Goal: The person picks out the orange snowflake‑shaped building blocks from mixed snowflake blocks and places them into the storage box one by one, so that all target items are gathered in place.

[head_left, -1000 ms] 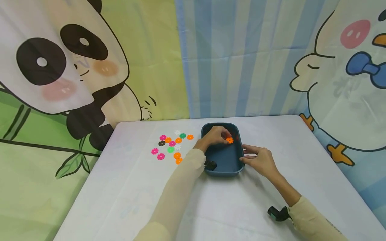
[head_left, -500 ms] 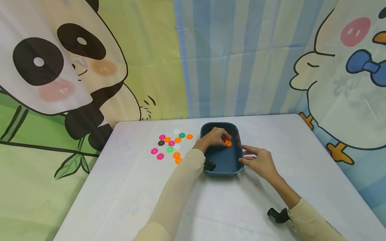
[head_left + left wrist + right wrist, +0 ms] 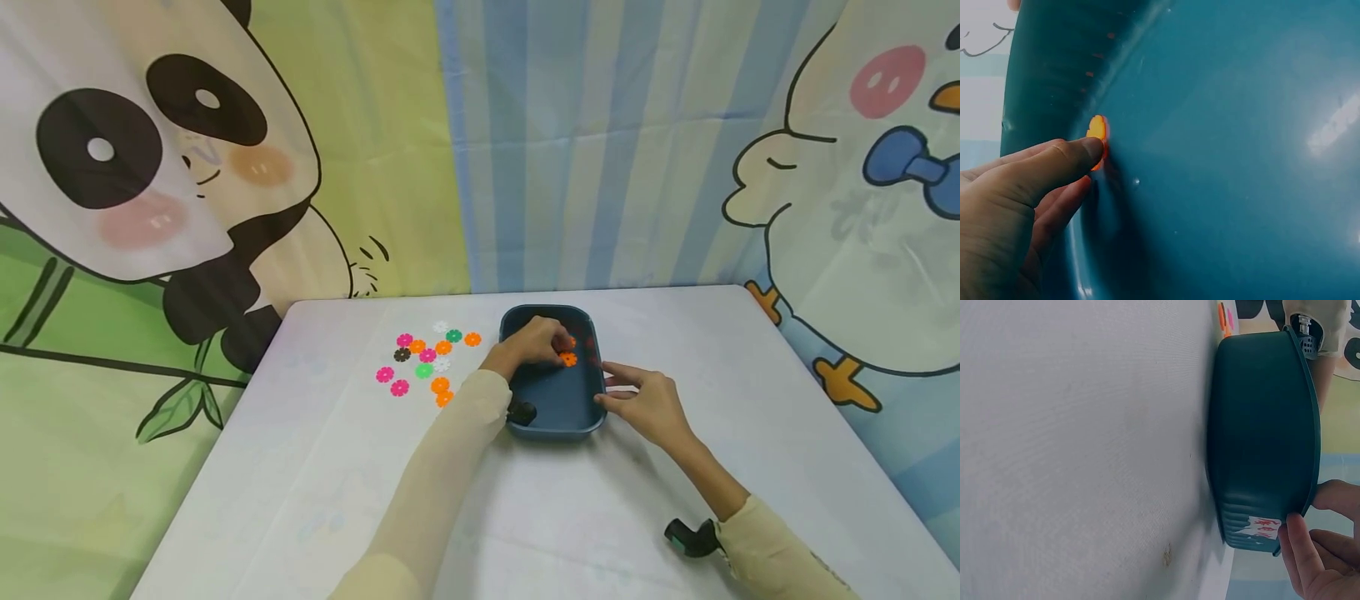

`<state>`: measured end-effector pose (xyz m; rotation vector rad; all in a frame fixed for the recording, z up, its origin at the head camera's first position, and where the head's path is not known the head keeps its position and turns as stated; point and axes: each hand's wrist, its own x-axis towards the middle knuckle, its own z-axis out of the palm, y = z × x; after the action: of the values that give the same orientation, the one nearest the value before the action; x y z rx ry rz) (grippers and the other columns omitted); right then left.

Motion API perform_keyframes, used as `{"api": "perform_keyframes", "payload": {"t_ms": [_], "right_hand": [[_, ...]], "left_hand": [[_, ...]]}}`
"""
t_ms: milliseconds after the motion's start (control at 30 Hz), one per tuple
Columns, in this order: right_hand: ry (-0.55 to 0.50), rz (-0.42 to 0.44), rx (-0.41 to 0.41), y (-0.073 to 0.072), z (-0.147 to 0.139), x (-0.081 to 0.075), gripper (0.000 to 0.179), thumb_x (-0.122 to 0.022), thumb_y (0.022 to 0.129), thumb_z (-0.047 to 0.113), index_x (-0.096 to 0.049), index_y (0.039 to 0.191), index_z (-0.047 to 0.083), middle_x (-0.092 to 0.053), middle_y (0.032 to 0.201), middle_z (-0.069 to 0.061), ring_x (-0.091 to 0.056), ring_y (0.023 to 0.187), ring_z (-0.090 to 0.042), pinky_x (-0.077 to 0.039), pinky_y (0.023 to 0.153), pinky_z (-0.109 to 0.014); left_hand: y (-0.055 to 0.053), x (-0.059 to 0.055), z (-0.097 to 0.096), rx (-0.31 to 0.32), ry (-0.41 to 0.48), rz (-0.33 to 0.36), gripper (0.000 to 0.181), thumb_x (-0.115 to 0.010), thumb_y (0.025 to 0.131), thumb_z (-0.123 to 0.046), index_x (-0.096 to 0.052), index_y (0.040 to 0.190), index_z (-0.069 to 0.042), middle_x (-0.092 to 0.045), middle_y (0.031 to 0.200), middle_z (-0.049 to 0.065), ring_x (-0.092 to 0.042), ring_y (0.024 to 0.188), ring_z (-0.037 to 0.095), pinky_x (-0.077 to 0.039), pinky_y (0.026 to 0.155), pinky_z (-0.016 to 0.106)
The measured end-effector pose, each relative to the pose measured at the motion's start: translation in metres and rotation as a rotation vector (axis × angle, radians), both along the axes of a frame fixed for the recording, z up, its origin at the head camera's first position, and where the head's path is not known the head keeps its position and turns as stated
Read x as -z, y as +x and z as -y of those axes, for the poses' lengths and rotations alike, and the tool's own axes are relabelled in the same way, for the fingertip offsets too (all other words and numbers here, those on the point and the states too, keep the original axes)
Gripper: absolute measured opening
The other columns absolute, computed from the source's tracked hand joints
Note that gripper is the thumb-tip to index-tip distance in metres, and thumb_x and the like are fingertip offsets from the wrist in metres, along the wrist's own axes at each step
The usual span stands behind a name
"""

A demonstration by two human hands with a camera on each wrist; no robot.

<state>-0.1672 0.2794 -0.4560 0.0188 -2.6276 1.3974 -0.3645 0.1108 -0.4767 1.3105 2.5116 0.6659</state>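
My left hand (image 3: 534,340) is down inside a dark blue rectangular tub (image 3: 555,432), near its right wall. Its thumb and fingers pinch an orange flower-shaped disc (image 3: 1097,128), partly covered by the thumb in the left wrist view. In the head view, orange shows both beside the fingertips and just below them. My right hand (image 3: 647,400) is at the tub's right side. Seen from the right wrist, its thumb lies over the rim and the fingers bear on the outer wall, beside a white and red label (image 3: 1263,527).
Left of the tub, several flower-shaped discs (image 3: 427,356) in pink, orange, green, white and dark brown lie loose on the white table (image 3: 322,467). A black wrist device (image 3: 692,537) sits by the right sleeve. A printed curtain (image 3: 555,167) hangs behind the table.
The orange disc at the left fingertips has shifted slightly toward the near side, and a second patch of orange now shows by the fingers. The right hand stays at the tub's rim.
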Motion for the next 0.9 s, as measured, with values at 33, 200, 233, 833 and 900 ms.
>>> {"api": "perform_keyframes", "payload": {"t_ms": [33,200,233,833,900], "right_hand": [[-0.001,0.001,-0.001,0.0,0.0,0.0,0.056,-0.08,0.079,0.008,-0.061,0.131,0.003,-0.069,0.109,-0.018,-0.072,0.089,-0.023,-0.057,0.068,-0.025],[0.018,0.003,0.0,0.0,0.0,0.001,0.057,-0.08,0.079,0.009,-0.06,0.132,0.004,-0.069,0.11,-0.019,-0.072,0.09,-0.024,-0.058,0.069,-0.026],[0.021,0.003,0.002,0.0,0.0,0.001,0.057,-0.08,0.08,0.009,-0.06,0.132,0.004,-0.069,0.11,-0.019,-0.072,0.09,-0.024,-0.058,0.069,-0.027],[0.04,-0.001,-0.001,0.001,0.0,0.0,0.057,-0.08,0.079,0.008,-0.06,0.132,0.002,-0.068,0.11,-0.02,-0.071,0.091,-0.027,-0.058,0.069,-0.028],[0.039,0.0,-0.002,0.001,0.0,0.0,0.057,-0.08,0.079,0.008,-0.06,0.132,0.002,-0.068,0.11,-0.02,-0.071,0.091,-0.027,-0.058,0.069,-0.028]], "left_hand": [[0.0,-0.001,0.001,-0.003,0.011,0.0,0.031,-0.081,0.081,-0.015,-0.072,0.11,-0.008,-0.066,0.102,0.002,-0.062,0.09,0.009,-0.049,0.078,0.014],[-0.004,-0.018,0.008,-0.011,0.119,-0.002,0.028,-0.078,0.083,-0.011,-0.072,0.11,-0.005,-0.066,0.105,0.005,-0.064,0.092,0.011,-0.05,0.08,0.017],[-0.006,-0.023,0.011,-0.017,0.146,-0.004,0.028,-0.077,0.083,-0.011,-0.072,0.11,-0.004,-0.067,0.105,0.006,-0.064,0.093,0.013,-0.05,0.081,0.018],[-0.033,-0.005,0.134,-0.317,0.195,0.056,0.035,-0.072,0.086,-0.002,-0.066,0.12,0.001,-0.066,0.119,0.013,-0.062,0.11,0.026,-0.052,0.091,0.032],[-0.031,0.0,0.14,-0.324,0.135,0.059,0.035,-0.073,0.085,-0.004,-0.067,0.12,-0.001,-0.067,0.119,0.012,-0.062,0.11,0.025,-0.05,0.095,0.034]]}}
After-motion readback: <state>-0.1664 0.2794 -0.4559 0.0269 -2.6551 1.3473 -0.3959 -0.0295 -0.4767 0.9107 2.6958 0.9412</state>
